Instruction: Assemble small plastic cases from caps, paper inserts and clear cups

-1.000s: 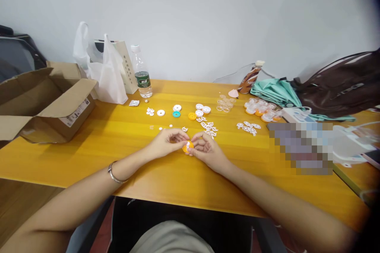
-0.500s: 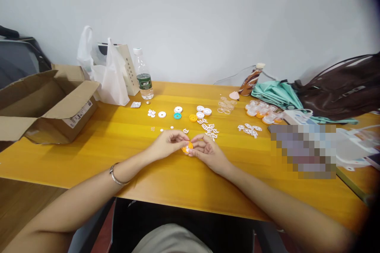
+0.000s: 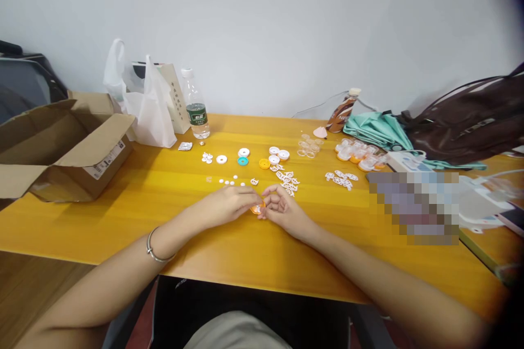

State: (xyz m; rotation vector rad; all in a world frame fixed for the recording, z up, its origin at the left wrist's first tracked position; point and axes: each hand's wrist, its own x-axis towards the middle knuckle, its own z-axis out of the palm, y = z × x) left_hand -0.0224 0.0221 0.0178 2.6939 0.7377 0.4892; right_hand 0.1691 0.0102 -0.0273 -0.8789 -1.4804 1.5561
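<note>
A: The left hand (image 3: pixel 231 204) and the right hand (image 3: pixel 282 208) meet fingertip to fingertip near the middle of the yellow wooden desk (image 3: pixel 204 248), a little back from its near edge. Both pinch one small round orange plastic cap (image 3: pixel 257 209).

B: What has changed in the last second?

A: The hands have sunk. A second ago they were held slightly higher, and the cap showed plainly between them with something pale on it. Now the left hand lies flatter, palm down, and the right hand's fingers curl in. Only a sliver of orange shows.

B: And the pale bit?

A: Hidden. I cannot tell whether it sits in the cap.

B: So how does the work stand?

A: It reads as a closer, pressing grip on the same cap. The cap has not left the hands or shifted along the desk.

B: And the surroundings?

A: Nothing else has moved. The white crown-shaped plastic pieces (image 3: pixel 287 179) lie just beyond the right hand. A row of tiny white round discs (image 3: pixel 231 180) lies just beyond the left. Farther toward the far edge sit a teal plastic ring (image 3: pixel 243 161) and a yellow round cap (image 3: pixel 264 163). An open brown cardboard box (image 3: pixel 61 147) fills the far left corner.
</note>
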